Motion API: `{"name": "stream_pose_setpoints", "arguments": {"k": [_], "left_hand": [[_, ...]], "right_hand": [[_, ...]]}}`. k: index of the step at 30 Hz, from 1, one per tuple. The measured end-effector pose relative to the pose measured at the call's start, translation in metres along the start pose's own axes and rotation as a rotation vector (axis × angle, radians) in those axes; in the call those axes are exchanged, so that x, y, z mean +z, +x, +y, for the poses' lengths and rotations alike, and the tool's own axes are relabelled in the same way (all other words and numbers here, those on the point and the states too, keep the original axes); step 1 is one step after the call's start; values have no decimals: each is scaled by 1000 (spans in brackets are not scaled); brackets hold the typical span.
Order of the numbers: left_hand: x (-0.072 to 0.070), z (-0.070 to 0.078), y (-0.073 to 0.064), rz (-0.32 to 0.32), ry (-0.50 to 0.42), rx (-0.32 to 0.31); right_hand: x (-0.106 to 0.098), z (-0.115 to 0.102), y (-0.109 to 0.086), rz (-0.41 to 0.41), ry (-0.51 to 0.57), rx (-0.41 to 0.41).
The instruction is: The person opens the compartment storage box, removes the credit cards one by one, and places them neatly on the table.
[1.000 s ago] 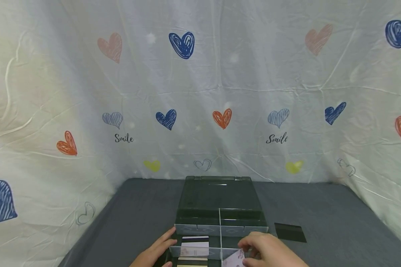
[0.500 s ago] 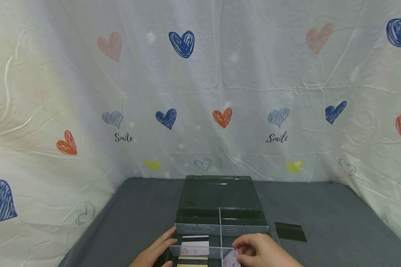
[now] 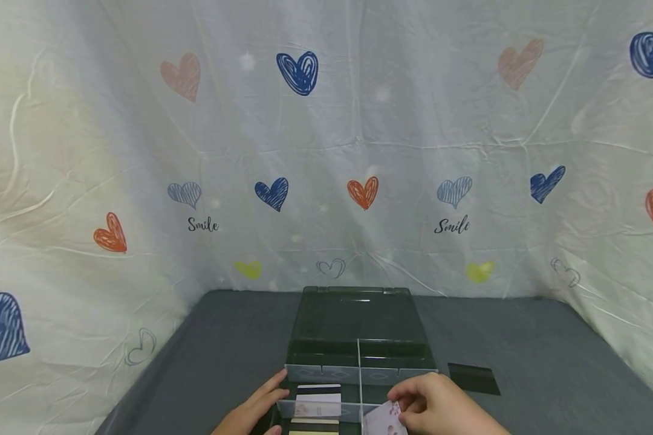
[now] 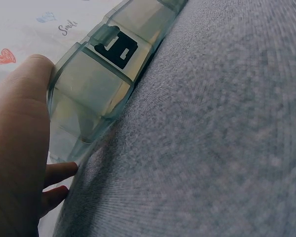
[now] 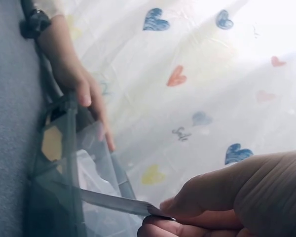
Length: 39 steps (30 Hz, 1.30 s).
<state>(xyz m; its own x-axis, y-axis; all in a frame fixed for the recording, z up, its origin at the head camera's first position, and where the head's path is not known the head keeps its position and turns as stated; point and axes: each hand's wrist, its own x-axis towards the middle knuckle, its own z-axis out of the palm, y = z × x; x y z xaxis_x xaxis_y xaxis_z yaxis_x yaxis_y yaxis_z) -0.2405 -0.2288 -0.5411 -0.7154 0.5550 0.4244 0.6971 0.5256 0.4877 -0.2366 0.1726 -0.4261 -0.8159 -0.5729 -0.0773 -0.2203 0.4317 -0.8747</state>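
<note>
Glossy plastic on box [image 3: 357,317] at six o'clock; matt, ribbed cloth [image 3: 234,374] at seven; creased, satiny backdrop [image 3: 326,121], twelve.

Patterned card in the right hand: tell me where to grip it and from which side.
I'd pinch the card by its right edge, coming from the right, as the right hand does: it is thin and tilted, that edge raised clear, the opposite end slanting down toward the box.

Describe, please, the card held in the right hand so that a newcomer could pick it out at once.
Find the dark, open box on the gray cloth. At its near right side, the right hand pinches a pale card. Unlike the striped cards on the box's left side, this one is tilted and shows small pinkish marks.
</note>
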Motion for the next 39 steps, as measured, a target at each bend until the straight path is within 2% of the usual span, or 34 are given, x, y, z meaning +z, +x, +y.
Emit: {"name": "stream_pose_setpoints", "arguments": {"k": [7,16,19,23,28,34,39], "left_hand": [[-1,1,1,-8,3,-2],[-2,6,1,-15,-4,-50],[-3,7,1,-13,-1,-52],[-2,6,0,-13,-1,-53],[-2,6,0,-17,0,-60],[-3,7,0,-39,-11,-84],[-4,7,0,-56,-25,-96]], "right_hand": [[-9,-1,-2,23,25,-22],[-15,-3,-7,83,-19,-6],[-16,-4,-8,99,-35,-24],[-20,-4,-9,112,5,-41],[-28,-4,-10,119,114,-32],[-41,-3,-15,179,104,-19],[-54,-3,-22,237,76,-39]]}}
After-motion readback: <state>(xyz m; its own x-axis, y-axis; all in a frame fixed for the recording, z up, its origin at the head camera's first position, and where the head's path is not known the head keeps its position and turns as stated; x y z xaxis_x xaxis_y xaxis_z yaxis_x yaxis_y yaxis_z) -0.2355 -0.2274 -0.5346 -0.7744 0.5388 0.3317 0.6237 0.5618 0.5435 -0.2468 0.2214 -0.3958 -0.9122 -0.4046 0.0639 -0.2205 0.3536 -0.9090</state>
